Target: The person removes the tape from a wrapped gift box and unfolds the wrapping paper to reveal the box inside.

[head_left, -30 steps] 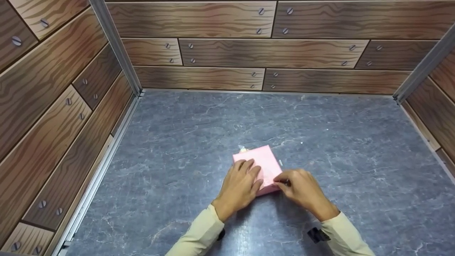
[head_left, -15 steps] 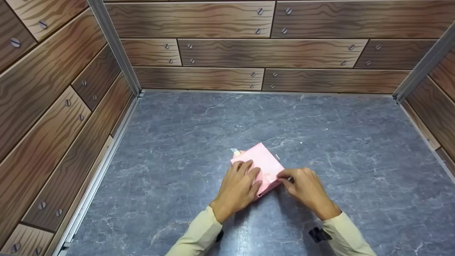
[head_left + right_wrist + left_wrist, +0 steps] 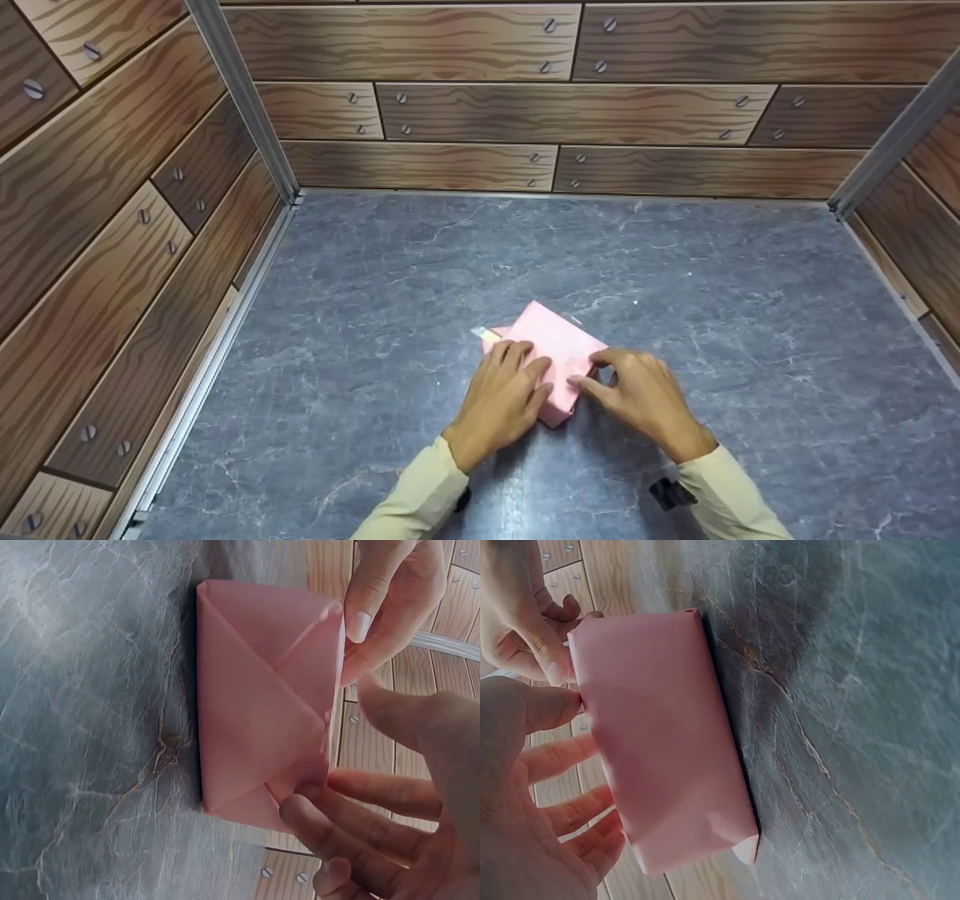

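A box wrapped in pink paper lies on the grey marbled table, turned at an angle. Folded triangular flaps cover its end face, plain in the right wrist view, and a shiny patch shows on top. My left hand rests on the box's top with spread, slightly bent fingers. At the right corner is my right hand: its thumb lies over the top near the edge, while fingertips touch the folded end. Thumb and forefinger are apart. Behind the box, a small object with a clear tip and yellowish part is partly hidden.
The table is bounded by wood-patterned walls at the back and both sides, with metal strips at the corners. A clear sliver lies just behind the box. A few tiny white specks dot the table.
The box has turned counterclockwise, its back corner swinging left, and the small object has moved left with it. My right thumb and forefinger have spread apart; my left hand has barely moved.
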{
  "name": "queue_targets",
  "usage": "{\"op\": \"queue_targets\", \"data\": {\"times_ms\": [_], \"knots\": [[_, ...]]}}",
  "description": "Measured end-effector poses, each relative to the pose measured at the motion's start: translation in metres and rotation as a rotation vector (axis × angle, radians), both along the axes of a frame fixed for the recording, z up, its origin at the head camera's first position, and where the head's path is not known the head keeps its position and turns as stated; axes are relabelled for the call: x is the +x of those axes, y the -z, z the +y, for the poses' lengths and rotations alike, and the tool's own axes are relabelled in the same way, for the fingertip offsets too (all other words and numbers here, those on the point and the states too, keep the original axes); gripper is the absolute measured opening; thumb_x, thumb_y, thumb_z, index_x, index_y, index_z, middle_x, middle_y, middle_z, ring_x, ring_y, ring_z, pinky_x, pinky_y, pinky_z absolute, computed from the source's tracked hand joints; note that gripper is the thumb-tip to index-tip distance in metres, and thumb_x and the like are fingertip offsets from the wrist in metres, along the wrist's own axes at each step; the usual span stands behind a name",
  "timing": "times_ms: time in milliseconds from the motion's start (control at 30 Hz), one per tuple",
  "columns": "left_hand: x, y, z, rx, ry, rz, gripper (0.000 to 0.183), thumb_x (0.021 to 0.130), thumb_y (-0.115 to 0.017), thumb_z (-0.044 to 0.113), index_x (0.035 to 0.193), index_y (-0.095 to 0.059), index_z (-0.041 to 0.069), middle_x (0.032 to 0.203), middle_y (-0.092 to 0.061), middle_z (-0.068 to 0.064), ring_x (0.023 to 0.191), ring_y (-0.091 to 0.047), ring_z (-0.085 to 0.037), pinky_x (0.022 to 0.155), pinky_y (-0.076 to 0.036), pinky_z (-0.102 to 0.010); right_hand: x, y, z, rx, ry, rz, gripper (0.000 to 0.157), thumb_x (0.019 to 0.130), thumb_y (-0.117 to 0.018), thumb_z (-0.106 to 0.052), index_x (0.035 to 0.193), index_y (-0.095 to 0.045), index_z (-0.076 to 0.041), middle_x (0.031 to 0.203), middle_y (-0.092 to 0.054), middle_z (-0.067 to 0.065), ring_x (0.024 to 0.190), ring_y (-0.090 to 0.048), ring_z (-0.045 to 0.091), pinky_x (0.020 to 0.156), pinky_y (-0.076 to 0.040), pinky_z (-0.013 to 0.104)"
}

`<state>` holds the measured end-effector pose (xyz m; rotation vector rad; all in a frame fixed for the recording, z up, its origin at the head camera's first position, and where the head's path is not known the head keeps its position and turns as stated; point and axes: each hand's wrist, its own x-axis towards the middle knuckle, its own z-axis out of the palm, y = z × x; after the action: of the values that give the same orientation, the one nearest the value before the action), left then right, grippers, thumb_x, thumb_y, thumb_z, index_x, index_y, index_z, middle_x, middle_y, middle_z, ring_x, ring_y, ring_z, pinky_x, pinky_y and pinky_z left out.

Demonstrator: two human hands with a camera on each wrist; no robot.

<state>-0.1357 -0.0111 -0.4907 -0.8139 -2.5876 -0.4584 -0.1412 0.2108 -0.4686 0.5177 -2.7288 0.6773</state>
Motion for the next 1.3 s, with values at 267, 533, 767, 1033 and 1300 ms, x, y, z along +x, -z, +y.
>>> {"op": "queue_targets", "data": {"times_ms": [267, 533, 767, 1033, 1300], "knots": [[0.001, -0.001, 0.000, 0.004, 0.012, -0.014, 0.026, 0.099, -0.063, 0.030, 0.118, -0.071, 0.014, 0.126, -0.062, -0.009, 0.117, -0.054, -0.027, 0.100, -0.047, -0.041, 0.000, 0.002, -0.004, 0.037, 0.047, -0.061, 0.068, 0.075, -0.086, -0.049, 0.115, -0.070, 0.004, 0.104, -0.073, 0.020, 0.083, -0.070, 0.035, 0.069, -0.056, 0.054], [-0.001, -0.001, 0.000, 0.027, 0.035, 0.002, 0.033, 0.098, -0.065, 0.027, 0.125, -0.069, 0.010, 0.135, -0.061, -0.013, 0.126, -0.053, -0.030, 0.108, -0.044, -0.042, -0.003, 0.002, -0.003, 0.017, 0.023, -0.104, 0.073, 0.077, -0.088, -0.038, 0.128, -0.063, 0.008, 0.121, -0.067, 0.026, 0.097, -0.069, 0.040, 0.083, -0.056, 0.056], [-0.003, -0.003, -0.001, 0.003, 0.031, -0.125, 0.039, 0.102, -0.059, 0.029, 0.134, -0.065, 0.009, 0.146, -0.055, -0.015, 0.139, -0.047, -0.030, 0.116, -0.036, -0.045, -0.006, 0.003, -0.003, -0.039, -0.010, -0.140, 0.066, 0.077, -0.089, -0.028, 0.128, -0.063, 0.005, 0.110, -0.070, 0.020, 0.067, -0.063, 0.017, 0.062, -0.055, 0.042], [-0.004, -0.003, -0.003, 0.006, 0.023, -0.225, 0.043, 0.103, -0.058, 0.031, 0.138, -0.062, 0.008, 0.151, -0.049, -0.015, 0.143, -0.042, -0.029, 0.119, -0.032, -0.044, -0.010, 0.001, -0.003, -0.096, -0.035, -0.199, 0.064, 0.078, -0.088, -0.021, 0.131, -0.062, 0.004, 0.118, -0.068, 0.022, 0.069, -0.067, 0.015, 0.065, -0.057, 0.041], [-0.006, -0.007, -0.002, -0.007, 0.037, -0.255, 0.044, 0.102, -0.059, 0.032, 0.138, -0.062, 0.006, 0.151, -0.049, -0.017, 0.143, -0.042, -0.031, 0.119, -0.032, -0.043, -0.013, -0.003, -0.010, -0.126, -0.007, -0.095, 0.041, 0.082, -0.085, -0.012, 0.117, -0.070, 0.004, 0.107, -0.069, 0.014, 0.073, -0.066, 0.022, 0.067, -0.054, 0.041]]}}
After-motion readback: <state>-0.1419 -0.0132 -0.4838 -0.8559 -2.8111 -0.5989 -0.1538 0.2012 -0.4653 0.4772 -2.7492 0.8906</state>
